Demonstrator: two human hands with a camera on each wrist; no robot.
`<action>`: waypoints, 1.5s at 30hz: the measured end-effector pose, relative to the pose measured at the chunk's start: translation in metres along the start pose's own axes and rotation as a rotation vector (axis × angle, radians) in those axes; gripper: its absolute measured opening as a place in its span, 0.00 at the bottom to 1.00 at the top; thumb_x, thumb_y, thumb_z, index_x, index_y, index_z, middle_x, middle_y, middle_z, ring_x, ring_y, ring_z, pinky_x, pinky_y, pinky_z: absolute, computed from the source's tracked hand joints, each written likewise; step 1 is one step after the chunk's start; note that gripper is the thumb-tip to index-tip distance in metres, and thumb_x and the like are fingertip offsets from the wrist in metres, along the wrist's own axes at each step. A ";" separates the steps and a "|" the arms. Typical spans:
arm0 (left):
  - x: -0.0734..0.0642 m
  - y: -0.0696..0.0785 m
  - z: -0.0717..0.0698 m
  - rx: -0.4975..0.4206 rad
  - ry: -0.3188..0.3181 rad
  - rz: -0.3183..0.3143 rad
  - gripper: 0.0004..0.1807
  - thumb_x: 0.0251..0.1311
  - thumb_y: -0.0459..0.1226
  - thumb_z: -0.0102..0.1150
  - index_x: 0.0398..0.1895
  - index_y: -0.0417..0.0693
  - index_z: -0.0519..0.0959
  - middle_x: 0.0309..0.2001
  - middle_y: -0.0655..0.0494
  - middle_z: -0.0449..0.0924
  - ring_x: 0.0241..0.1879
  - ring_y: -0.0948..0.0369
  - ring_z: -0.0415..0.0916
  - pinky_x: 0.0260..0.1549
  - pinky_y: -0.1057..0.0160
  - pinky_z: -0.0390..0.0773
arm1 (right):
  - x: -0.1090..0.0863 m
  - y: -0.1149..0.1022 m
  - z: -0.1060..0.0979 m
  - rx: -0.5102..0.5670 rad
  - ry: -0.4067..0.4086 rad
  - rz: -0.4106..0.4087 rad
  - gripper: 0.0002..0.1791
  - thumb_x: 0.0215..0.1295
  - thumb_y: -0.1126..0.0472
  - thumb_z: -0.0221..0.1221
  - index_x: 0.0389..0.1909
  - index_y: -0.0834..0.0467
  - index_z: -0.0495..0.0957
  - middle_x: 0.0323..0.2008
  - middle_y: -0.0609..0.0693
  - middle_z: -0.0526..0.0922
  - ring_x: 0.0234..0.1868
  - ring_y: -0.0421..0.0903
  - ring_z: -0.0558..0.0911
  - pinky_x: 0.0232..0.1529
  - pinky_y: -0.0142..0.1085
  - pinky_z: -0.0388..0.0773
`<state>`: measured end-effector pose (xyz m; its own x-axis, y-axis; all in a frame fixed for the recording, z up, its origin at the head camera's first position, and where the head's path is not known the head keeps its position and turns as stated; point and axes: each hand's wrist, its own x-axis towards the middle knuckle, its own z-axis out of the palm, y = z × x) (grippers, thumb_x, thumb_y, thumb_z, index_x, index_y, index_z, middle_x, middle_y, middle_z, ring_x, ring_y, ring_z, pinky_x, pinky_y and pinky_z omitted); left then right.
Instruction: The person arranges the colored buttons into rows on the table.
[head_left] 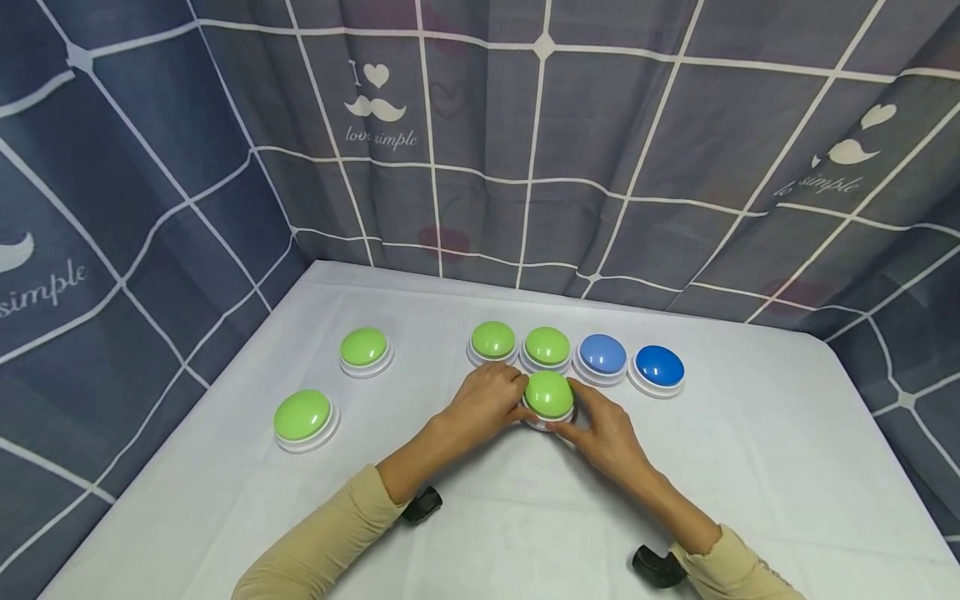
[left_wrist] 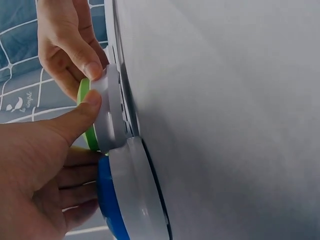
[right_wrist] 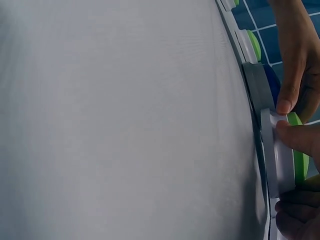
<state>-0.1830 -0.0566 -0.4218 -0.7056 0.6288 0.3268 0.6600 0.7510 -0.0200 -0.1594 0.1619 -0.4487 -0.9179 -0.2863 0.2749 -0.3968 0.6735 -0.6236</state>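
Both hands pinch the same green push button [head_left: 550, 395] by its round white base, at the middle of the row. My left hand [head_left: 487, 398] grips its left side, thumb along the near edge of the base. On the opposite side my right hand [head_left: 609, 425] holds the rim between thumb and fingers. The left wrist view has both thumbs on the base [left_wrist: 107, 120], close over the white cloth. Beside it, under the left fingers, is a blue button [left_wrist: 111, 197], hidden by that hand in the head view.
Just behind stand two green buttons [head_left: 492, 341], a lighter blue button [head_left: 603, 354] and a darker blue one [head_left: 659, 367]. Two more green buttons [head_left: 364, 347] sit apart at the left. A grey checked curtain [head_left: 480, 108] surrounds the white-covered table [head_left: 750, 467] at the back and sides.
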 end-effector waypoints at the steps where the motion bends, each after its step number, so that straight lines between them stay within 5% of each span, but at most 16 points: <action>1: 0.000 0.000 0.000 0.004 0.006 0.004 0.24 0.51 0.60 0.66 0.32 0.48 0.80 0.36 0.57 0.82 0.39 0.59 0.78 0.49 0.60 0.75 | 0.000 0.000 0.000 0.000 0.001 0.003 0.39 0.52 0.57 0.75 0.64 0.65 0.72 0.60 0.61 0.78 0.61 0.60 0.75 0.59 0.56 0.71; 7: 0.002 0.001 0.002 0.001 0.020 0.010 0.24 0.50 0.59 0.67 0.32 0.49 0.79 0.36 0.58 0.81 0.42 0.58 0.77 0.52 0.60 0.73 | -0.001 0.002 0.001 -0.007 0.018 -0.009 0.38 0.53 0.57 0.75 0.63 0.67 0.73 0.58 0.62 0.78 0.60 0.61 0.76 0.58 0.56 0.72; 16: 0.008 0.000 0.002 -0.033 -0.053 -0.015 0.22 0.51 0.59 0.68 0.31 0.51 0.82 0.37 0.57 0.83 0.46 0.59 0.80 0.68 0.51 0.61 | 0.000 0.002 -0.005 -0.034 0.013 -0.026 0.38 0.52 0.58 0.75 0.63 0.67 0.72 0.58 0.63 0.78 0.60 0.61 0.76 0.58 0.56 0.71; 33: 0.004 -0.001 -0.002 -0.065 -0.027 -0.029 0.23 0.51 0.56 0.71 0.36 0.46 0.81 0.38 0.56 0.82 0.47 0.58 0.79 0.65 0.53 0.65 | 0.001 -0.001 -0.008 -0.047 -0.006 -0.027 0.43 0.57 0.54 0.72 0.68 0.69 0.66 0.64 0.67 0.71 0.64 0.65 0.71 0.62 0.59 0.67; 39: -0.013 -0.012 -0.019 -0.147 0.037 -0.121 0.28 0.52 0.53 0.73 0.46 0.40 0.81 0.42 0.53 0.81 0.47 0.55 0.77 0.53 0.57 0.74 | 0.008 -0.008 -0.009 0.007 0.014 -0.041 0.43 0.59 0.53 0.71 0.70 0.67 0.64 0.68 0.66 0.67 0.67 0.64 0.67 0.64 0.58 0.64; 45: -0.047 -0.033 -0.044 -0.184 0.096 -0.224 0.33 0.51 0.50 0.75 0.53 0.35 0.79 0.50 0.44 0.82 0.52 0.49 0.78 0.56 0.53 0.74 | 0.015 -0.036 0.002 0.114 0.044 -0.102 0.43 0.58 0.54 0.71 0.71 0.64 0.65 0.68 0.61 0.68 0.68 0.59 0.68 0.66 0.54 0.64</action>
<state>-0.1609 -0.1197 -0.3951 -0.8168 0.4233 0.3919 0.5328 0.8141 0.2312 -0.1592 0.1322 -0.4238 -0.8726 -0.3177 0.3711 -0.4885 0.5604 -0.6689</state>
